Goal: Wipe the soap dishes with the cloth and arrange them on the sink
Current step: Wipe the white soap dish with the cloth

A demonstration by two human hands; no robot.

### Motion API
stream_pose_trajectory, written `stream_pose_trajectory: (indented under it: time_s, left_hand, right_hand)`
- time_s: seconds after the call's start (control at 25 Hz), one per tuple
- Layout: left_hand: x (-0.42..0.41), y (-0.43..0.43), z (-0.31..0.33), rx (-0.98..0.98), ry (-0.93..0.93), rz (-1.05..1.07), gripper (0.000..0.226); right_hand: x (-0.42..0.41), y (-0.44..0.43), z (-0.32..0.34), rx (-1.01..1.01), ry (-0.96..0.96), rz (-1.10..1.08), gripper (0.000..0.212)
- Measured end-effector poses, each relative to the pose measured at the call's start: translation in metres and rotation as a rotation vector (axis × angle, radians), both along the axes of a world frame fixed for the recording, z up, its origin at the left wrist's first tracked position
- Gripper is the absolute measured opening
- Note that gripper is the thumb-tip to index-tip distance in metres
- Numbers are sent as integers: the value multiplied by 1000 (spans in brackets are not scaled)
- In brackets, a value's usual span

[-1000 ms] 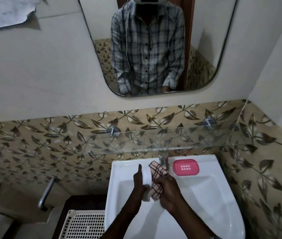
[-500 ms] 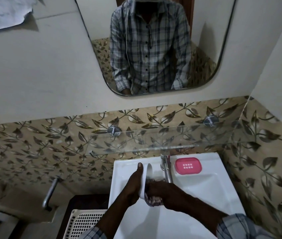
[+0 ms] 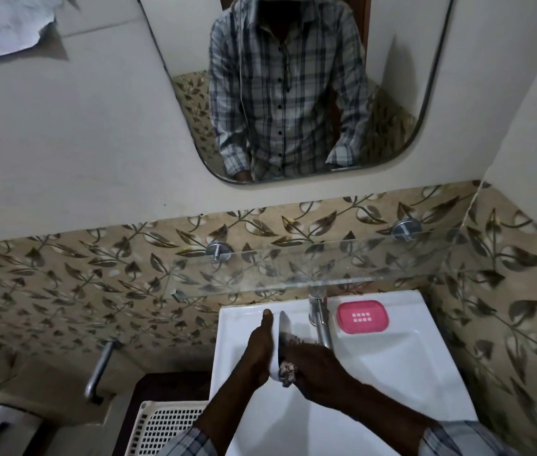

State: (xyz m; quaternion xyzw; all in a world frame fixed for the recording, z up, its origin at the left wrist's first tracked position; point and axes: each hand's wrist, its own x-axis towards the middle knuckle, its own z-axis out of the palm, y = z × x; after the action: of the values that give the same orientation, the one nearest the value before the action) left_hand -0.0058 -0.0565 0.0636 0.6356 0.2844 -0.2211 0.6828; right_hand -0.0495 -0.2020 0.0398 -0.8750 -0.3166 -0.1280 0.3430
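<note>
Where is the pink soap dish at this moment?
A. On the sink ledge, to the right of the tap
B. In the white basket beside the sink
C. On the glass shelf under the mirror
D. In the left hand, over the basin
A: the pink soap dish lies flat on the sink ledge, right of the tap, untouched by either hand.

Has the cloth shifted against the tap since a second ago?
Yes. The cloth stood fanned up beside the tap; now it is bunched low under the right hand, below the tap's spout, against the white soap dish.
</note>
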Motion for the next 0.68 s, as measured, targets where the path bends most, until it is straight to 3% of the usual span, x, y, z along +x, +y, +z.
stream_pose_trajectory:
  time_s: [0.08, 0.16, 0.28, 0.36, 0.44, 0.56, 0.64, 0.68]
  left_hand:
    - [-9, -4, -11, 50, -104, 3, 67]
    - [-21, -9, -17, 94, -245, 36, 64]
    - [-39, -11, -23, 126, -491, -50, 67]
    - [-39, -2, -18, 15, -524, -86, 74]
    - [-39, 7, -18, 37, -562, -157, 76]
    - [-45, 15, -20, -81, -538, -263, 75]
    - [-39, 31, -23, -201, -350, -107, 71]
    - [-29, 39, -20, -286, -160, -30, 82]
  right_hand:
    - [-6, 9, 5, 195, 450, -155, 23]
    - [-4, 15, 6, 607, 879, -246, 19]
    - [7, 13, 19, 970, 1140, -373, 20]
    - [14, 11, 34, 1130, 1174, -350, 19]
    - [12, 14, 44, 1105, 1156, -262, 11]
    - [3, 16, 33, 847, 945, -251, 30]
    - [2, 6, 26, 629, 728, -225, 44]
    - [2, 1, 21, 421, 581, -158, 49]
